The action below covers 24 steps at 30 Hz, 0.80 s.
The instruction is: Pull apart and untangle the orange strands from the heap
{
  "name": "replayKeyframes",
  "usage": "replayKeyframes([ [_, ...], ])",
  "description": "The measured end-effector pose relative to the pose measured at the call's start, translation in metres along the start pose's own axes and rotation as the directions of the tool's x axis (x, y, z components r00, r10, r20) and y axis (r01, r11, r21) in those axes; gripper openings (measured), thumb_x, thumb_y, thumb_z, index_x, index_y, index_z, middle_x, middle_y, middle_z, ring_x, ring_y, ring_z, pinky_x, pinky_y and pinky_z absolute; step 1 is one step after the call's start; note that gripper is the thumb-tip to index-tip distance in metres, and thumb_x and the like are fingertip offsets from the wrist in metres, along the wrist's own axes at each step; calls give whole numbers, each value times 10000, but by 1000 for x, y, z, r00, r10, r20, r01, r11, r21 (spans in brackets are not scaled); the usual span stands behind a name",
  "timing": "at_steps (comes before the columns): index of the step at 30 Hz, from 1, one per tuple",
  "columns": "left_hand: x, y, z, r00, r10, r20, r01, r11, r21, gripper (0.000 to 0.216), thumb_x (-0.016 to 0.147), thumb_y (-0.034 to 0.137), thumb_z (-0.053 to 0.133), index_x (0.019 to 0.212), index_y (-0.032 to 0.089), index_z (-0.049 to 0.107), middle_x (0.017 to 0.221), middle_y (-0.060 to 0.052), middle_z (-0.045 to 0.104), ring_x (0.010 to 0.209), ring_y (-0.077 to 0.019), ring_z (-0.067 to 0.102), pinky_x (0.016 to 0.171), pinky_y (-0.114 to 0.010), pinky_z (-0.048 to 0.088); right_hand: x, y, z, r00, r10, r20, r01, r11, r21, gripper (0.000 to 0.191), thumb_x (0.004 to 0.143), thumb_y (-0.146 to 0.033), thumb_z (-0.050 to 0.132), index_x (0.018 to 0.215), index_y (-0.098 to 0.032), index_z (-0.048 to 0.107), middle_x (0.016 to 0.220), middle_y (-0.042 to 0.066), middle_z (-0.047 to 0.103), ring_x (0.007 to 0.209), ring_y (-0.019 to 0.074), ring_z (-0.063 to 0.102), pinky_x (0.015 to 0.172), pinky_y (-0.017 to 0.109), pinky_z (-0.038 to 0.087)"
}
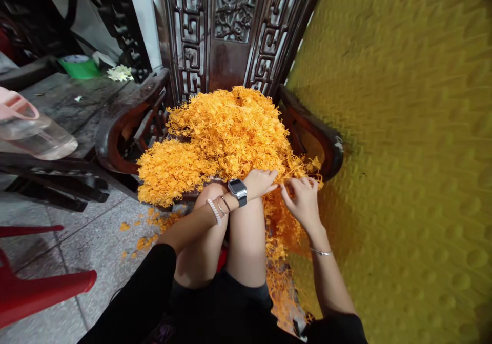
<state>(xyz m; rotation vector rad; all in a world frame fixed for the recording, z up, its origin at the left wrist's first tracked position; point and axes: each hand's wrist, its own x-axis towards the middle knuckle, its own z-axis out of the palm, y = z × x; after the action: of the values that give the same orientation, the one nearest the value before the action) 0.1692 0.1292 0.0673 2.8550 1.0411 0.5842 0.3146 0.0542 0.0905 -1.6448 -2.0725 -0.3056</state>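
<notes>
Far left of the left hand [261,182], a red stool [42,287] and a clear jug [34,134]; just beyond both hands, a heap of orange strands [223,134] fills the carved chair [123,123]; the left hand and the right hand [303,200], nearly touching, each pinch strands at the heap's near edge; right of the right hand, a yellow textured sheet [403,154].

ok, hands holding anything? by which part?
Left hand and right hand both pinch thin orange strands with fingertips only, at the front edge of the pile on the carved chair. Where along the strands cannot be told.
</notes>
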Motion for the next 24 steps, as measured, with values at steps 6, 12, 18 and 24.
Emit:
replayKeyframes([
  [6, -6, 1, -3, 990, 119, -70, -122, 992, -38, 562, 854, 558, 388, 1208, 130, 471, 1077, -112, 598, 945, -232, 579, 808, -328, 409, 1, -22, -25, 947, 162, -277, -63, 940, 336, 69, 844, -258, 484, 813, -196, 491, 891, 67, 537, 874, 200, 532, 792, 387, 440],
  [12, -6, 6, 3, 988, 77, -131, -85, 994, -62, 653, 880, 572, 284, 1333, 109, 367, 1081, -137, 591, 931, -234, 578, 799, -333, 412, 15, -51, -64, 647, 527, -551, 191, 587, 787, 51, 840, -211, 492, 870, -243, 518, 796, 39, 582, 663, 171, 579, 629, 384, 465],
  [18, -10, 4, -6, 974, 95, -205, -138, 969, -205, 803, 795, 652, 408, 1357, 86, 321, 1282, -154, 519, 1087, -240, 532, 923, -333, 408, 15, -69, -90, 520, 582, -625, 260, 589, 765, 153, 832, -300, 475, 825, -327, 625, 705, 25, 479, 469, 125, 395, 403, 328, 274],
  [24, -20, 9, -13, 979, 104, -174, -145, 959, -244, 570, 811, 494, 537, 1225, 106, 485, 1309, -134, 506, 1194, -233, 462, 1014, -361, 379, 30, -74, -64, 791, 573, -213, -19, 371, 928, 56, 836, -290, 475, 805, -243, 470, 750, 22, 509, 582, 141, 510, 538, 327, 415],
])
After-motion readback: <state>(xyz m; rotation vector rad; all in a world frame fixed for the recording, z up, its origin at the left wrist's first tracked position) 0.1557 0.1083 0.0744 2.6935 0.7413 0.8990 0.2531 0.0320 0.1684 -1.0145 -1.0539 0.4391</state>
